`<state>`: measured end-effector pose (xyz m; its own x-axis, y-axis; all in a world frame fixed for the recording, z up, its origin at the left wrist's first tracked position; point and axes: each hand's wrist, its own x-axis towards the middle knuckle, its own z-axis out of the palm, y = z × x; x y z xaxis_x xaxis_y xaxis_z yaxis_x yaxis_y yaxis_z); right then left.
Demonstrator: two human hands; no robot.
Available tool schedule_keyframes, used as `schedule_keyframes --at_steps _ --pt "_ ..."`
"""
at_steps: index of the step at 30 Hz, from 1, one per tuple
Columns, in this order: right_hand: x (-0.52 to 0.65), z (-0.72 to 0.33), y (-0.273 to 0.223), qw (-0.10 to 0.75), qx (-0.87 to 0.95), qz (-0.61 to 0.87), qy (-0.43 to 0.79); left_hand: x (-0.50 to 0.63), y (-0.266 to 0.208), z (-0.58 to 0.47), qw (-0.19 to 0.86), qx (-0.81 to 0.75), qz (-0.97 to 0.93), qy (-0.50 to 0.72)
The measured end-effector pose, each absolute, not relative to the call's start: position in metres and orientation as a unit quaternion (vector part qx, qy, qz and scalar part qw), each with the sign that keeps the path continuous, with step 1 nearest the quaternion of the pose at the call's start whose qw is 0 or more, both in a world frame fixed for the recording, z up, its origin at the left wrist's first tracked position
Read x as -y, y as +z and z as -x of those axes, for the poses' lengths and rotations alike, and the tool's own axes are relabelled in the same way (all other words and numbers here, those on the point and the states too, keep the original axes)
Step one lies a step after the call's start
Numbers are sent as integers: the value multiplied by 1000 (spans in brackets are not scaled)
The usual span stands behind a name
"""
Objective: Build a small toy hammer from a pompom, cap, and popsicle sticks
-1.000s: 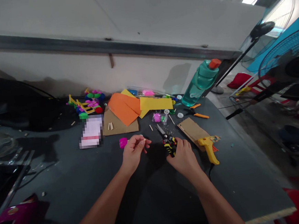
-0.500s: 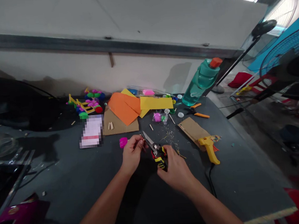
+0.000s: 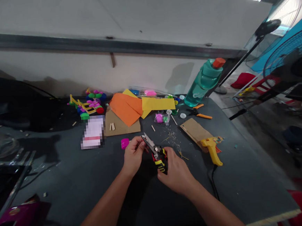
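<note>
Head view: the bench (image 3: pixel 240 189) runs back to a pale wall (image 3: pixel 59 73), its right edge slanting out to a near right corner, where the front edge shows raw and light. Dark surface stretches between the right forearm and that right edge, and more of it lies left of the left forearm. Between the hands and the back edge the room is tight with things.

The right hand (image 3: pixel 176 169) is wrapped around the shears (image 3: pixel 156 151), their blades parted and pointing toward the back edge, over the middle of the bench. The left hand (image 3: pixel 133 155) has its fingers pinched together right at the blade tips; what they grip, if anything, is too small to tell. A magenta piece (image 3: pixel 124 143) lies just beside it.

Scraps (image 3: pixel 172 135) litter the surface behind the right hand. Toward the right edge, the glue gun (image 3: pixel 213 151) rests at the near end of a cardboard strip (image 3: pixel 194 132), its cord (image 3: pixel 214 188) trailing toward the front. Pliers (image 3: pixel 203 116) lie near the back right corner, with a bottle (image 3: pixel 200 88) behind them. Orange paper (image 3: pixel 127 109) lies partly on a cardboard sheet (image 3: pixel 123 129) nearer the back edge. Past the right edge are the floor and a fan (image 3: pixel 293 61).
</note>
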<state>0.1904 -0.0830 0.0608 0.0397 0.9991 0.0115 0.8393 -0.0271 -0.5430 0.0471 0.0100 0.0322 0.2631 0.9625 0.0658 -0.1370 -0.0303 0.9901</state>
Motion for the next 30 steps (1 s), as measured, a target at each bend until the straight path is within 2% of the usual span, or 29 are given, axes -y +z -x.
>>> schedule_keyframes --at_steps 12,24,30 --pt "85 -187 65 156 671 692 216 -9 34 -45 558 -403 -547 476" --pt "82 -184 61 187 674 689 192 -10 36 -46 559 -384 -553 484" --pt "83 -184 63 191 669 684 218 -11 37 -44 554 -380 -556 490"
